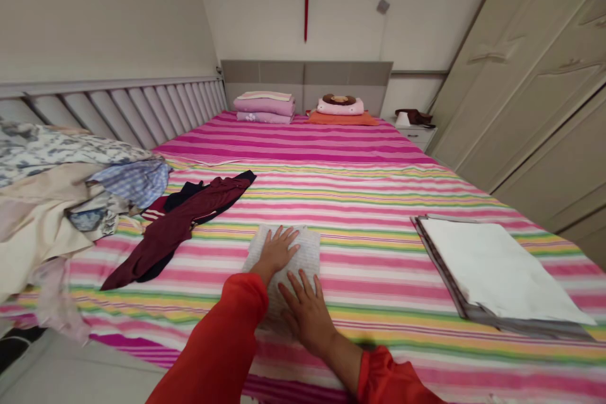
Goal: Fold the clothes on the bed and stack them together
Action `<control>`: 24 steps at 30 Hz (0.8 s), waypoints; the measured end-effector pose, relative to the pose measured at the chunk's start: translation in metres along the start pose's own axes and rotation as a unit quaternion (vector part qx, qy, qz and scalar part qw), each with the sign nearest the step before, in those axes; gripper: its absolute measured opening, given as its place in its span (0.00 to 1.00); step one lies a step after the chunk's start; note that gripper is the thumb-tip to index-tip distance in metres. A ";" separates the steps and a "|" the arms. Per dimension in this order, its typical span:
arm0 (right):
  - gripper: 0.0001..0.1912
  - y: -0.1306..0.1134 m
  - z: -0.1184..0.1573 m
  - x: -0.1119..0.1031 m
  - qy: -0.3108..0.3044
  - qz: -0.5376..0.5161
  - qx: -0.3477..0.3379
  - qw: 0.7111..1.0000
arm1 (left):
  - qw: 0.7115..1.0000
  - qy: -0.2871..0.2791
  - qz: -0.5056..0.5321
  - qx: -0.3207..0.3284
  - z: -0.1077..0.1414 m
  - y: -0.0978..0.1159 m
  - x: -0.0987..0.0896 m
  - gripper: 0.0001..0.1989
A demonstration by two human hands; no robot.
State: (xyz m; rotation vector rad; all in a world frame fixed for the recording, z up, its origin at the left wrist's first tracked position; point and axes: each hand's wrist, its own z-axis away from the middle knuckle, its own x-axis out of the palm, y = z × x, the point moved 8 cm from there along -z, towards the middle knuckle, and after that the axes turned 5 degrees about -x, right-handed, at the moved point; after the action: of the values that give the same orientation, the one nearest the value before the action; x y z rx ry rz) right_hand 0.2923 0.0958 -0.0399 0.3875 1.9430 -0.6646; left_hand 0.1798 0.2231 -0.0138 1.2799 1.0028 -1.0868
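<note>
In the lower middle of the frame, a pale grey folded cloth [308, 250], roughly rectangular and finely lined in texture, lies flat on the striped bed sheet [369, 221]. The person's left hand [279, 251] rests palm down on its upper part, fingers fanned wide; the right hand [307, 315] lies spread across its lower right edge. Neither grip is curled round anything: both are flattened, with nothing pinched. The red sleeves [222, 334] look smooth, the right one gathered at its cuff.

Left of the cloth, well apart, a long maroon garment [177, 227] with dark parts sprawls on a slant. At the left edge of the frame slumps a rumpled heap of clothes [52, 202], soft cream folds beside blue check and a mottled print. At the right of the frame sits a flat stack of folded fabric [502, 271], plain white above, grey layers beneath. Plump pink folded bedding [265, 105] stands before the panelled grey headboard [279, 79].
</note>
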 end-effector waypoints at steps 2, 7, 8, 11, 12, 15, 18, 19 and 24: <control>0.31 -0.003 0.005 -0.004 -0.019 -0.014 -0.003 1.000 | 1.000 0.002 0.007 -0.010 0.003 0.000 -0.006 0.25; 0.22 -0.001 0.002 -0.033 -0.004 -0.064 0.067 0.996 | 0.994 0.060 0.012 -0.092 0.025 -0.020 -0.027 0.27; 0.21 0.000 -0.005 -0.041 0.013 -0.064 0.083 0.994 | 0.990 0.081 0.008 -0.118 0.033 -0.027 -0.030 0.27; 0.23 0.007 -0.039 -0.055 0.045 -0.052 0.100 0.993 | 0.977 0.132 -0.001 -0.169 0.055 -0.045 -0.029 0.25; 0.24 0.010 -0.052 -0.054 0.042 -0.050 0.098 0.993 | 0.975 0.143 0.000 -0.172 0.060 -0.048 -0.027 0.25; 0.24 0.031 -0.081 -0.040 0.003 -0.046 0.113 0.993 | 0.972 0.163 0.006 -0.172 0.068 -0.053 -0.021 0.24; 0.25 0.059 -0.091 -0.026 -0.023 -0.044 0.151 0.987 | 0.970 0.177 0.013 -0.168 0.067 -0.054 -0.020 0.24; 0.25 0.069 -0.091 -0.025 -0.024 -0.045 0.167 0.985 | 0.969 0.183 0.017 -0.165 0.066 -0.054 -0.020 0.23; 0.26 0.105 -0.080 -0.026 -0.021 -0.059 0.245 0.968 | 0.965 0.210 0.041 -0.151 0.067 -0.053 -0.023 0.22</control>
State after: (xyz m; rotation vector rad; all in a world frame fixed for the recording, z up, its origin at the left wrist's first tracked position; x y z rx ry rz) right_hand 0.3026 0.2286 -0.0183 0.5556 1.7574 -1.2279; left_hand 0.1214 0.1579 0.0003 1.3095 1.3610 -0.5767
